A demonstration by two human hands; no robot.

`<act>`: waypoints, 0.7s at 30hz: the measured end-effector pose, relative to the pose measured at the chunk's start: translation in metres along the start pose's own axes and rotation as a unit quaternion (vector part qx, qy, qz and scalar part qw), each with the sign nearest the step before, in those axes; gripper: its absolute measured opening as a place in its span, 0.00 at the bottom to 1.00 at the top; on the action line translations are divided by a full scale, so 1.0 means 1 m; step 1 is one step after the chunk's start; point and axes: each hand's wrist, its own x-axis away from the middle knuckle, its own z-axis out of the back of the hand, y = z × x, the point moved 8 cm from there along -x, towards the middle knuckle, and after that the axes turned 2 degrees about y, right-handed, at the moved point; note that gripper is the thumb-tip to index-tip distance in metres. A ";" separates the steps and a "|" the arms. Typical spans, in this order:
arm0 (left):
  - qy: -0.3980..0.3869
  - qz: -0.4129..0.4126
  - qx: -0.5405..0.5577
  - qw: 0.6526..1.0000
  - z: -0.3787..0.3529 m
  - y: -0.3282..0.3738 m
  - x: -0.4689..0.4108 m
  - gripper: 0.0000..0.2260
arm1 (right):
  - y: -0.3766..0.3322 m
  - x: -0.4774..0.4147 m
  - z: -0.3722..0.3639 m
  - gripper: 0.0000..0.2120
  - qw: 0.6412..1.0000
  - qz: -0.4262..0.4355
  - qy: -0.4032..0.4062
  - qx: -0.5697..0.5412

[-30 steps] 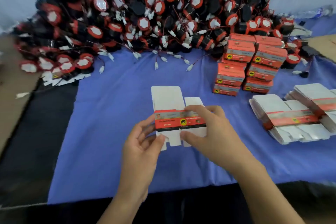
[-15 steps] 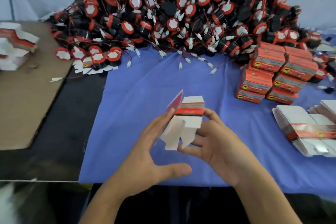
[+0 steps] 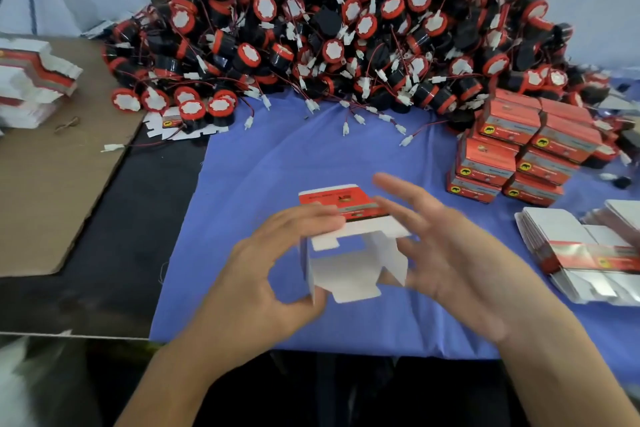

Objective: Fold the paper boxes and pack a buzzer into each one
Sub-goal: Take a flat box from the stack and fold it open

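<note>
A red and white paper box (image 3: pixel 349 246) is held above the blue cloth, opened into a tube with its white end flaps spread toward me. My left hand (image 3: pixel 263 274) grips its left side, fingers over the top edge and thumb under the lower corner. My right hand (image 3: pixel 446 260) holds the box's right side with fingers spread; it is blurred. A big heap of black and red buzzers (image 3: pixel 332 31) with red wires and white plugs fills the back of the table.
Folded red boxes (image 3: pixel 519 149) are stacked at the right. Flat box blanks (image 3: pixel 581 250) lie at the right edge, and more blanks (image 3: pixel 31 80) sit on brown cardboard (image 3: pixel 52 184) at the left. The blue cloth (image 3: pixel 294 156) lies between the heap and my hands.
The flat blank has been popped open into a box shape and turned so its open end faces me. The camera has swung left, bringing the cardboard and left stack into view.
</note>
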 end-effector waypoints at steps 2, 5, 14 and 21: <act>-0.028 -0.008 -0.015 0.999 -0.002 0.005 0.000 0.30 | 0.000 -0.004 -0.005 0.20 0.998 0.019 0.020 0.061; -0.029 -0.006 -0.012 0.999 0.005 0.007 0.000 0.28 | 0.008 -0.001 -0.004 0.17 0.997 0.011 0.042 0.068; -0.044 0.005 0.052 0.998 0.000 0.017 0.000 0.30 | 0.015 0.005 -0.003 0.10 0.984 0.024 0.100 0.145; -0.048 0.053 0.237 0.969 -0.001 0.001 0.004 0.34 | 0.008 0.013 -0.004 0.09 0.981 0.051 0.108 0.151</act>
